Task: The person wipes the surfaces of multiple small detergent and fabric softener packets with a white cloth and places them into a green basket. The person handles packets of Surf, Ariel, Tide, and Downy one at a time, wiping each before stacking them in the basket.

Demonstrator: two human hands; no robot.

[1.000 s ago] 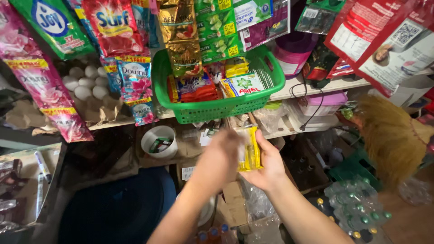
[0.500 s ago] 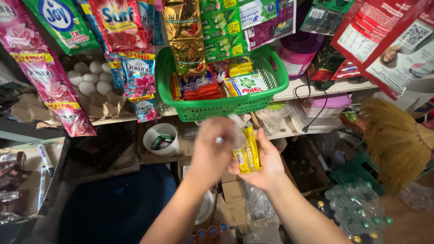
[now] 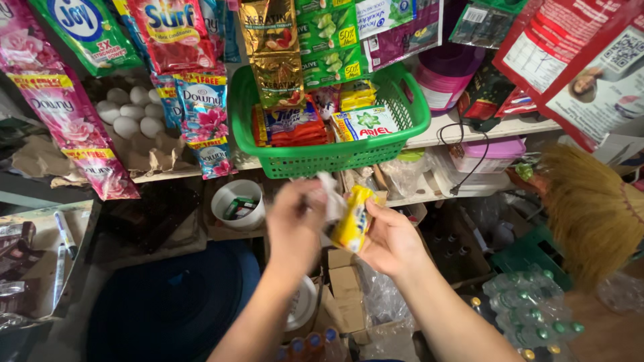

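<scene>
Since half a second ago, both hands have dropped a little lower and the yellow packet bundle (image 3: 351,218) now leans to the left.

Right hand (image 3: 389,241) is closed around the bundle from the right side, below the green basket (image 3: 329,155) on the shelf (image 3: 496,126). Left hand (image 3: 295,224) is blurred; its fingers pinch a pale clear wrapper (image 3: 330,194) at the top of the bundle. White cup (image 3: 238,204) stands to the left, egg tray (image 3: 127,117) further left.

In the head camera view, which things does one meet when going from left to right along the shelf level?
Pink hanging sachets → white eggs → blue sachets → green basket → pink-lidded box. Below the basket, the left hand and right hand hold a yellow packet.
</scene>
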